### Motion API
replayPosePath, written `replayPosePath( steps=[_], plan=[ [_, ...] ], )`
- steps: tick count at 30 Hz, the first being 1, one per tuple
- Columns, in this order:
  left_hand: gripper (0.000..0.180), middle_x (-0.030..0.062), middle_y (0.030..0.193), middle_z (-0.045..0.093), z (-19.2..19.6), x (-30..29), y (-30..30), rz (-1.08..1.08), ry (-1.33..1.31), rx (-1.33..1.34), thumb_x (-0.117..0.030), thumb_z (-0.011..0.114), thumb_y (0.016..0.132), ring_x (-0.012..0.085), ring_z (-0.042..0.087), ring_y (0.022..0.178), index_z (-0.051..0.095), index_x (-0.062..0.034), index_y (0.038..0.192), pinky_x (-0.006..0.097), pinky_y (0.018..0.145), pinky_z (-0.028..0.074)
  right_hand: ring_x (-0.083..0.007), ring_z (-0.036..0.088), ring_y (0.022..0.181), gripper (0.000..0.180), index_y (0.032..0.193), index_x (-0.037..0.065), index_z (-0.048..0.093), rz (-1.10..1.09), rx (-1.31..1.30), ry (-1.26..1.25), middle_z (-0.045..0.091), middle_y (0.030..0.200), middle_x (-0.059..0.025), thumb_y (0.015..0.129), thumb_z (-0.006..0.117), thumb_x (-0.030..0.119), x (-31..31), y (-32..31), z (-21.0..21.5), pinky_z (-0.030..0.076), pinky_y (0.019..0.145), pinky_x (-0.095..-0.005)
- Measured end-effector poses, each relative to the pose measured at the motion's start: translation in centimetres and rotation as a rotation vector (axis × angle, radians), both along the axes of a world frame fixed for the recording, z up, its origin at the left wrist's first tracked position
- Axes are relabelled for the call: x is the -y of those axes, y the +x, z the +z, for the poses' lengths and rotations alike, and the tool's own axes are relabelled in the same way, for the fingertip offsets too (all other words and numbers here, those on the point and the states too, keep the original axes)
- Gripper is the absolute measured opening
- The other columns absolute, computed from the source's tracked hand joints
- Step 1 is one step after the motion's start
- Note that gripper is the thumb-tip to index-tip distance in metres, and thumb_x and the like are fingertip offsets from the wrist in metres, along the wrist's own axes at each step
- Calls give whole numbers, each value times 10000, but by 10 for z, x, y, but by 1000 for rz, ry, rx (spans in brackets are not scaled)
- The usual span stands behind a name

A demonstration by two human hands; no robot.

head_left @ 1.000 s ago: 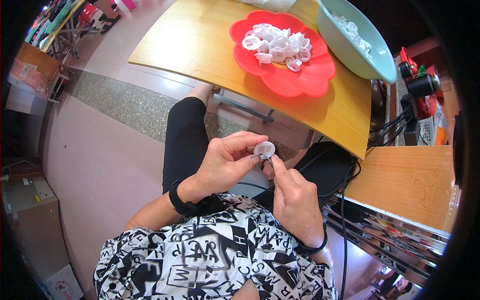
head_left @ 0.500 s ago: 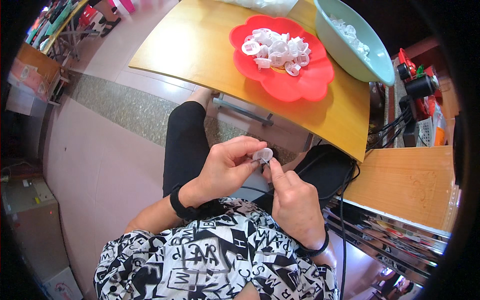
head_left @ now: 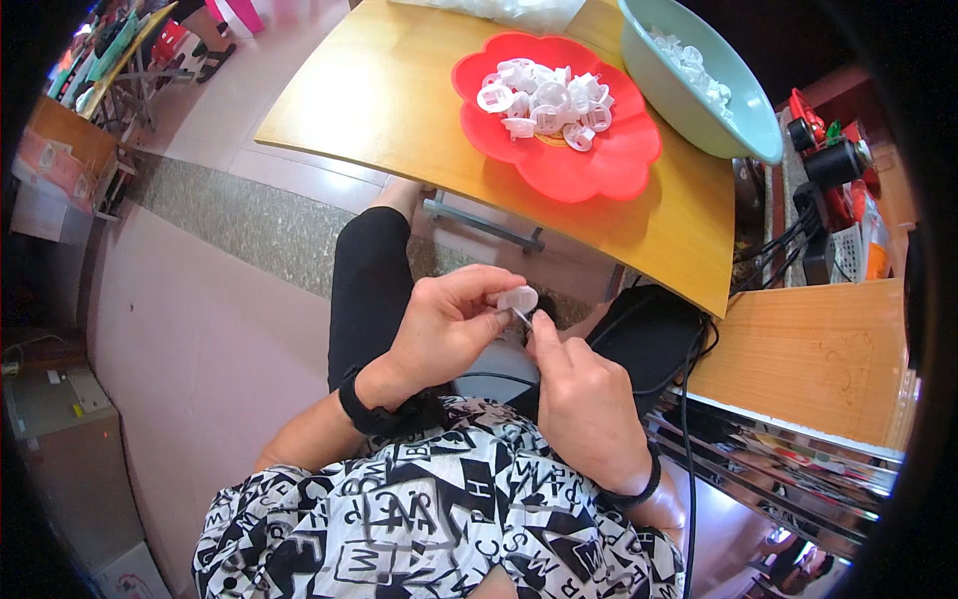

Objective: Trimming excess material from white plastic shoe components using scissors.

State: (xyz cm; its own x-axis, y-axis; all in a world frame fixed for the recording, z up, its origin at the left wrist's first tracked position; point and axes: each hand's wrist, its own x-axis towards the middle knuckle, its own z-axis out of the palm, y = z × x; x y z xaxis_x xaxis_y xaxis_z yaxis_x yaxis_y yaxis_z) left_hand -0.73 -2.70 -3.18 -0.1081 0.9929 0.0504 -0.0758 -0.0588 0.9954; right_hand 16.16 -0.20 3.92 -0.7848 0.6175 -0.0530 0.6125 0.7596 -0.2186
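Note:
My left hand [head_left: 444, 329] pinches a small white plastic cap [head_left: 518, 299] between thumb and fingertips, held over my lap. My right hand [head_left: 584, 399] sits just below and right of it, its fingertips touching the cap's underside, where a thin pale piece shows. Both wrists carry dark bands. Ahead on the wooden table [head_left: 389, 100] a red flower-shaped plate [head_left: 609, 165] holds a heap of several similar white caps [head_left: 544, 100].
A pale green bowl [head_left: 743, 120] with more white pieces stands at the table's right end. A wooden cabinet top [head_left: 818, 359] lies to my right, with black cables [head_left: 689, 399] and red-and-black gear [head_left: 828, 150] beyond it. Tiled floor spreads to the left.
Both hands have stayed together on the cap, which has turned slightly in my left fingers. My right fingertips have shifted under it.

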Motion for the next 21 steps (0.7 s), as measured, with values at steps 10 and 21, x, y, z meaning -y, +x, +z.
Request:
replayPosePath(
  steps=[10,21],
  plan=[
    [340,99,1051,630,4,0,0,-12,-68,284,106,605,779,132,595,944,582,30,1110,252,806,502,-369,598,687,442,1194,-75,471,-221,-409,-338,581,787,-216,755,519,-60,4,7,-7,492,618,-401],
    [324,131,1100,585,0,1,-2,-30,159,-106,137,565,781,139,577,973,584,32,1087,234,811,478,-411,596,689,414,1186,-85,460,-184,-465,-396,586,755,-256,779,501,-24,-5,2,-20,488,626,-444]
  ],
)
